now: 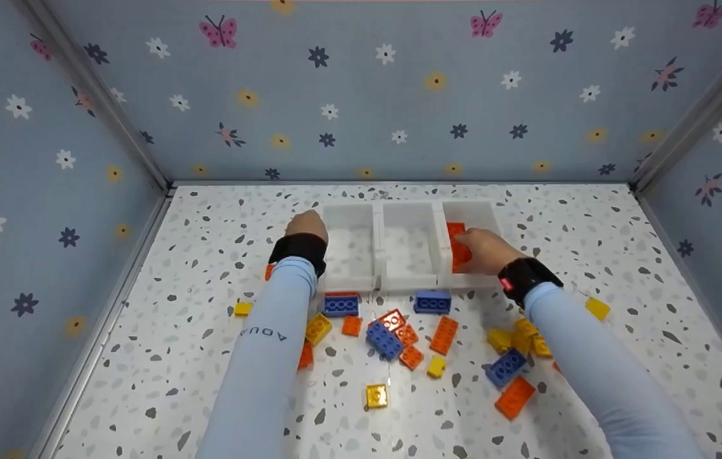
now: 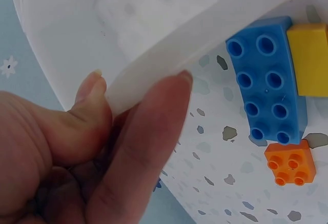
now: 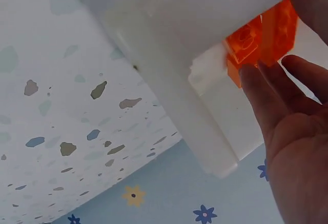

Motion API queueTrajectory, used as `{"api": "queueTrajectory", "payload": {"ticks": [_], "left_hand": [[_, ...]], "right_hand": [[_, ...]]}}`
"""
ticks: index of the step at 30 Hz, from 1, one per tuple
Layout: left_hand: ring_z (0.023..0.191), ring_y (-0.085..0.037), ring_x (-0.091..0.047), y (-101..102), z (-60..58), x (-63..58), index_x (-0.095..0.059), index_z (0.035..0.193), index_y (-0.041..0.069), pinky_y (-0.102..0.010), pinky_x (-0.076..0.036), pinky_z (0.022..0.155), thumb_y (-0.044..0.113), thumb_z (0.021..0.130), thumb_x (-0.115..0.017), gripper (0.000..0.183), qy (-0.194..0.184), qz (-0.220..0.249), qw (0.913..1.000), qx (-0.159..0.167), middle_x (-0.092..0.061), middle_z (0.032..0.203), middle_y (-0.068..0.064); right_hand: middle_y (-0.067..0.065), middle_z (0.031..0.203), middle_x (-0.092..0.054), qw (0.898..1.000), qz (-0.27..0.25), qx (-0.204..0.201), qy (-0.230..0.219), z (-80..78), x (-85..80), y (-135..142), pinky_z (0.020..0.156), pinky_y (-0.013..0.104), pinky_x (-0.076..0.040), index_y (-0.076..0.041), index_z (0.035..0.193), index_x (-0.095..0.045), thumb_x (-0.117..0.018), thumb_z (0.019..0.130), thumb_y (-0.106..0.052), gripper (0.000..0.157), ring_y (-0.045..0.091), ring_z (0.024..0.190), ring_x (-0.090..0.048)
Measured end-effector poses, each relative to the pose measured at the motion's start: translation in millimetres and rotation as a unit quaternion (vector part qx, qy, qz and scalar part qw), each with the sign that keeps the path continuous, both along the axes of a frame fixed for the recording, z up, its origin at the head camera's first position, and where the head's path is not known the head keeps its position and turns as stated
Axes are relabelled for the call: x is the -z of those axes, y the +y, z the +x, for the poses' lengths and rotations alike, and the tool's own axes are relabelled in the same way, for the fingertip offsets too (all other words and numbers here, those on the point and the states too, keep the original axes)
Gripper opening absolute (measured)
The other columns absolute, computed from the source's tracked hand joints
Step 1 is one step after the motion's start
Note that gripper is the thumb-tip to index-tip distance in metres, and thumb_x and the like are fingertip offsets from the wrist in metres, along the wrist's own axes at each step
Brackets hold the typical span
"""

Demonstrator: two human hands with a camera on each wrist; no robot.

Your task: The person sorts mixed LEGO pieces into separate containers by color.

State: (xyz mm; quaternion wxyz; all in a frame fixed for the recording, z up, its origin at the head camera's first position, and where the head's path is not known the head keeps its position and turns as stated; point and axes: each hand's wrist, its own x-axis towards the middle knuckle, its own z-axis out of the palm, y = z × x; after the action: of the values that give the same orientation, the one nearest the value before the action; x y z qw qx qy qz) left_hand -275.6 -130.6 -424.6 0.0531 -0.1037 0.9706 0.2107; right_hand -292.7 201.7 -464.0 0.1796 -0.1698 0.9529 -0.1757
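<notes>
A white three-compartment tray (image 1: 379, 271) lies on the speckled table. My left hand (image 1: 307, 224) is at its left end; the left wrist view shows thumb and finger of this hand (image 2: 136, 152) pinching the tray's rim (image 2: 169, 55). Inside the right compartment, my right hand (image 1: 487, 250) grips an orange toy building brick (image 1: 456, 231). From the right wrist, at least two orange bricks (image 3: 279, 32) appear together at the fingertips, with the thumb on their far side. How many the fingers actually hold, I cannot tell.
Loose bricks are strewn in front of the tray: blue (image 1: 384, 340), orange (image 1: 444, 335) and yellow (image 1: 376, 396). More yellow bricks (image 1: 522, 336) cluster beside the right forearm. Some orange ones are partly hidden by the left sleeve. Flower-patterned panels (image 1: 361, 95) enclose the table.
</notes>
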Motion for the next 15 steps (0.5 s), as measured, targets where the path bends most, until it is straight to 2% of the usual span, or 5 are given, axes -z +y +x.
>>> {"api": "queueTrajectory", "payload": {"ticks": [5,9,11,13,15], "left_hand": [[0.094,-0.037,-0.068,1.4,1.3,-1.1,-0.066,0.114,-0.009,-0.046,-0.055,0.081,0.001,0.102,-0.046,0.026,-0.002,0.003,1.0000,0.001,-0.069,0.106,-0.026],[0.094,-0.037,-0.068,1.2,0.9,-1.1,-0.067,0.115,-0.008,-0.046,-0.055,0.081,0.000,0.101,-0.047,0.026,0.005,0.002,1.0000,0.004,-0.069,0.107,-0.025],[0.094,-0.037,-0.068,0.8,1.1,-1.1,-0.067,0.114,-0.009,-0.046,-0.055,0.081,0.000,0.100,-0.048,0.025,0.006,0.002,1.0000,0.007,-0.069,0.106,-0.025],[0.093,-0.037,-0.068,0.1,1.9,-1.1,-0.067,0.114,-0.009,-0.046,-0.055,0.082,0.000,0.101,-0.047,0.025,0.001,0.004,1.0000,0.009,-0.069,0.105,-0.025],[0.093,-0.037,-0.068,-0.4,2.8,-1.1,-0.067,0.113,-0.009,-0.045,-0.055,0.082,0.000,0.101,-0.047,0.025,-0.003,0.007,0.9999,0.009,-0.069,0.103,-0.025]], "right_hand": [[0.022,0.132,-0.059,1.000,-0.018,-0.005,0.005,-0.4,-6.4,6.5,0.102,0.052,-0.042,0.001,0.137,-0.056,-0.078,0.086,-0.010,0.057,0.037,0.121,-0.054],[0.025,0.123,-0.062,0.996,-0.044,0.000,0.079,-2.1,-18.8,18.9,0.092,0.050,-0.049,0.005,0.132,-0.060,-0.071,0.091,-0.008,0.044,0.038,0.108,-0.061],[0.027,0.118,-0.064,0.989,-0.065,0.023,0.131,-2.7,-24.4,26.0,0.085,0.049,-0.053,0.007,0.127,-0.063,-0.067,0.094,-0.005,0.035,0.038,0.101,-0.064],[0.027,0.113,-0.066,0.978,-0.087,0.065,0.178,-3.0,-27.7,32.5,0.079,0.048,-0.053,0.008,0.121,-0.066,-0.063,0.096,-0.005,0.029,0.037,0.093,-0.066],[0.027,0.105,-0.069,0.969,-0.101,0.110,0.199,-3.0,-27.5,39.0,0.072,0.046,-0.052,0.009,0.113,-0.070,-0.060,0.098,-0.007,0.024,0.036,0.083,-0.065]]}}
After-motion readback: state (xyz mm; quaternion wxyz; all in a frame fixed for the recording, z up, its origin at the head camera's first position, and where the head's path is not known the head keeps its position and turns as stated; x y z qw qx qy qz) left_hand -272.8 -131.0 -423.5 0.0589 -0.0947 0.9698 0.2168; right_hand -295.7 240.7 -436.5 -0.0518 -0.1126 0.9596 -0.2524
